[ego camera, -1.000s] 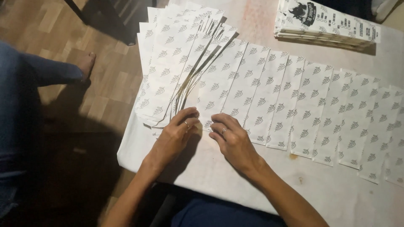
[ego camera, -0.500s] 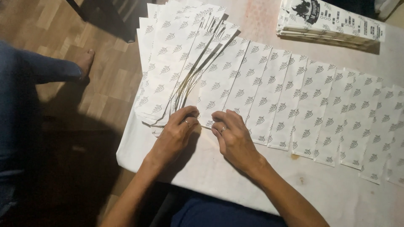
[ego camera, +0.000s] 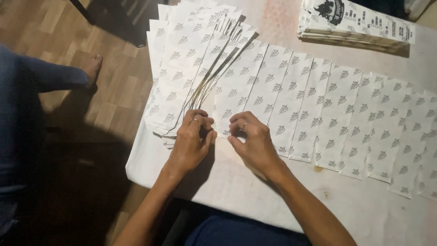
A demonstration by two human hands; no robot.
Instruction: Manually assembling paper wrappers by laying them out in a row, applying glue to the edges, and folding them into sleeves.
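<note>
Long white paper strips printed with small grey emblems lie overlapped in a row (ego camera: 337, 114) across a white-covered table (ego camera: 227, 187). At the table's left edge a fanned pile of the same strips (ego camera: 182, 68) leans together. My left hand (ego camera: 191, 143) rests on the near ends of that pile, fingers pinching the edge of a strip. My right hand (ego camera: 255, 143) is just beside it, fingertips curled on the near end of the leftmost strip of the row. Each hand wears a ring.
A stack of printed black-and-white sheets (ego camera: 359, 25) lies at the table's far right. On the left another person's bare foot (ego camera: 91, 66) and blue-clad leg (ego camera: 27, 105) stand on the wooden floor. A dark chair leg (ego camera: 86, 11) is at the top left.
Both hands stay at the near ends of the strips. The fingers have shifted slightly, the two hands drawing a little closer together. The pile and row look unmoved.
</note>
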